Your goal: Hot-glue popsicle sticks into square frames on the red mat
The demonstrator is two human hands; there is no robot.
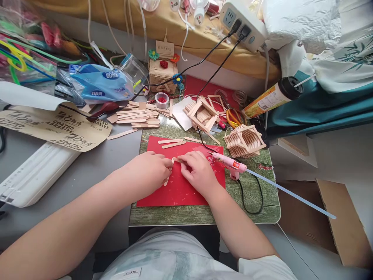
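Over the red sheet [157, 196], my left hand [153, 173] is closed on a wooden craft stick [166, 182], whose lower end shows below the fingers. My right hand [198, 169] is closed with its fingertips on a second stick [175, 159], which meets the first at their upper ends. Much of both sticks is hidden by the fingers. Loose sticks [174, 144] lie just beyond my hands on the sheet. To the right of my right hand rests a pink glue gun [230, 161] with a long translucent glue stick in its back.
Stick frames [244, 140] stand at the right and a stick pile [136, 116] lies at the back left. Behind are a decorated stick box [163, 76], a cup of red bits [161, 100] and orange-handled pliers [235, 117]. A drink cup [271, 97] leans at the right; black cords cross the mat.
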